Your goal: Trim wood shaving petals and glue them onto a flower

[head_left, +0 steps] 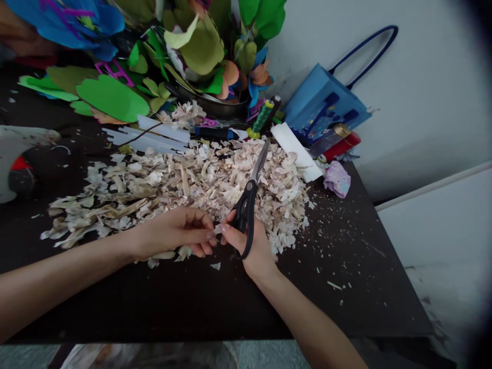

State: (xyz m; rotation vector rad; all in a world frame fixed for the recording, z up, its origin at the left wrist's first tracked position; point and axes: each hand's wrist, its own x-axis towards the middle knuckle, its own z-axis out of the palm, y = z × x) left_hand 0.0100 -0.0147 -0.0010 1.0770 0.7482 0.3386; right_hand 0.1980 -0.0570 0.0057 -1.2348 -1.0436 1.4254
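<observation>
Black-handled scissors [249, 197] rest in my right hand [255, 251], their blades pointing up and away over a heap of pale dried flakes [203, 179]. The thumb and a finger of that hand also pinch one end of a small whitish flake [218, 230]. My left hand [180, 233] is closed, its thumb and fingertips pinching the flake's other end. Both hands meet just above the near edge of the heap. Some fingers of my right hand are hidden behind the scissor handles.
Behind the heap lie white strips [154, 134], a green thread cone [262, 119] and a white block [294, 151]. Colourful artificial petals [113, 97] crowd the back left. A blue bag [323, 105] leans against the wall. A glue gun-like white tool [19, 148] lies left.
</observation>
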